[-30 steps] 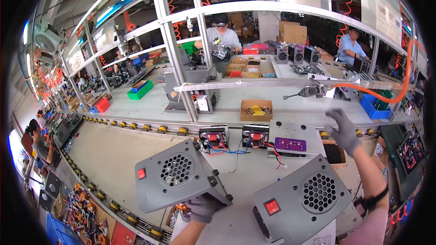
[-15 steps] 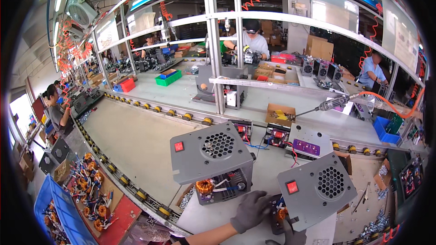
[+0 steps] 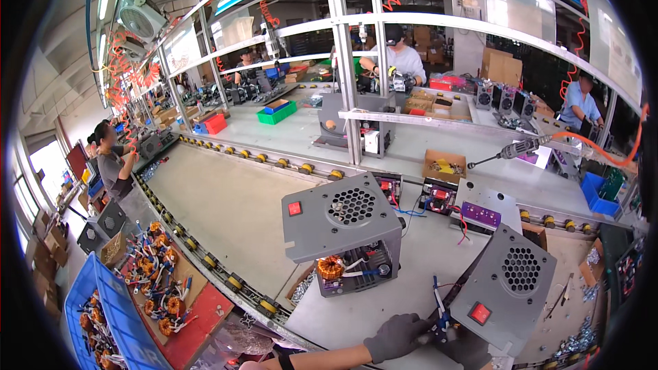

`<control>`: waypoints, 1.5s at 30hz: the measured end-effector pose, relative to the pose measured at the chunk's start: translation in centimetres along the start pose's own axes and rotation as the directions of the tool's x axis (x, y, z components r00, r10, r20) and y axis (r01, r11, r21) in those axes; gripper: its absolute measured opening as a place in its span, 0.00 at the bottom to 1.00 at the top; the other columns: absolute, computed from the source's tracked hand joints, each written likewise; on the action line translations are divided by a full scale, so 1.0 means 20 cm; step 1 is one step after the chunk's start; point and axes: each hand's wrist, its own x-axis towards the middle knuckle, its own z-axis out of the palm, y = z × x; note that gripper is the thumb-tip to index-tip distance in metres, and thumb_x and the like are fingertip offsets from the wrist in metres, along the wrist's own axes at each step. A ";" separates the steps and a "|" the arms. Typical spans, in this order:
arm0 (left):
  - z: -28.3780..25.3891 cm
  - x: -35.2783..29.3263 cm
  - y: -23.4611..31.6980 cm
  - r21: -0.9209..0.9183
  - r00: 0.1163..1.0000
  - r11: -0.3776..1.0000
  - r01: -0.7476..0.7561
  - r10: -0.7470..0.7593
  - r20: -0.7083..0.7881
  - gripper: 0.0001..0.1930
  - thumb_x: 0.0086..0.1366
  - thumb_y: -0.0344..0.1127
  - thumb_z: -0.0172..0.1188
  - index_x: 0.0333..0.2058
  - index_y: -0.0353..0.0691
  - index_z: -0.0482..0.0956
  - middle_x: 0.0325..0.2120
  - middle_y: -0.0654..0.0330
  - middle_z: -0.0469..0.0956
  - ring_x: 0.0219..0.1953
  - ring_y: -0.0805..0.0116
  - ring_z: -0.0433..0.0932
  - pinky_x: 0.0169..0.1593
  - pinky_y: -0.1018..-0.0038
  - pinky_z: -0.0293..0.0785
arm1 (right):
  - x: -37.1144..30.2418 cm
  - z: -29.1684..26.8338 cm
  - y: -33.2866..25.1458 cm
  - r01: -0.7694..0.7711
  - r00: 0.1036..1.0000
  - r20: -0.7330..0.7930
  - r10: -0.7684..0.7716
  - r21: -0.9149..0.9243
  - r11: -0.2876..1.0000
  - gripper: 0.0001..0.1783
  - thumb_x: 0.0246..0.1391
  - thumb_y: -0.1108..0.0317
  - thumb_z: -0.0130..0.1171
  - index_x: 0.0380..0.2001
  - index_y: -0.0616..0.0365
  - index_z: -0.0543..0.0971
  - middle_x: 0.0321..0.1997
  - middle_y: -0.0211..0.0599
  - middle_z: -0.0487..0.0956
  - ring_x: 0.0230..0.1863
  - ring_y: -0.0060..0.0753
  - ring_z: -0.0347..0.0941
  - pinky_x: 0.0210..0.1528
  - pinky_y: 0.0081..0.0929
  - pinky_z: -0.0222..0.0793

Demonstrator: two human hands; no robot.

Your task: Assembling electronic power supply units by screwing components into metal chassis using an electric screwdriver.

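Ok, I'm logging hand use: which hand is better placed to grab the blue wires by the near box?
Left, likely: the left hand reaches just below the blue wires, while the right hand sits lower against the box.

The left hand (image 3: 397, 336), in a dark grey glove, lay at about six o'clock, its bare forearm running in from seven o'clock, fingers curled loosely and pointing toward three o'clock. The right hand (image 3: 466, 348), also gloved, sat just beside it at five o'clock, touching it, mostly hidden and partly closed.
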 end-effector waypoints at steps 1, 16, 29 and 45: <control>0.01 -0.02 0.04 0.033 1.000 0.999 -0.014 0.014 0.010 0.21 0.58 0.50 0.59 0.50 0.52 0.75 0.36 0.57 0.76 0.38 0.55 0.76 0.41 0.62 0.73 | -0.02 -0.01 -0.01 0.010 1.000 0.024 -0.010 0.011 1.000 0.42 0.44 0.61 0.68 0.62 0.55 0.61 0.53 0.44 0.72 0.54 0.36 0.70 0.55 0.34 0.66; 0.03 -0.09 0.12 0.175 0.856 0.860 -0.479 0.502 -0.125 0.30 0.47 0.50 0.66 0.49 0.41 0.75 0.50 0.47 0.71 0.54 0.48 0.67 0.54 0.60 0.65 | -0.15 -0.24 0.13 0.078 0.995 -0.059 -0.075 0.047 0.996 0.35 0.44 0.64 0.67 0.57 0.54 0.68 0.46 0.45 0.74 0.47 0.42 0.72 0.48 0.36 0.68; -0.12 -0.09 0.18 0.273 0.555 0.583 -0.765 0.812 -0.180 0.19 0.42 0.47 0.65 0.30 0.39 0.77 0.31 0.53 0.76 0.38 0.52 0.76 0.46 0.55 0.71 | -0.14 -0.50 -0.12 0.135 0.991 -0.081 -0.108 0.612 0.779 0.32 0.44 0.66 0.66 0.55 0.54 0.71 0.37 0.39 0.77 0.41 0.34 0.76 0.46 0.29 0.71; -0.41 0.19 0.22 -0.446 0.968 0.894 -0.039 0.145 0.207 0.31 0.63 0.51 0.56 0.56 0.33 0.67 0.51 0.50 0.72 0.57 0.64 0.67 0.60 0.70 0.61 | 0.00 -0.22 -0.07 0.139 0.985 -0.082 -0.149 0.894 0.425 0.41 0.45 0.69 0.68 0.62 0.56 0.61 0.55 0.38 0.70 0.55 0.35 0.68 0.56 0.32 0.65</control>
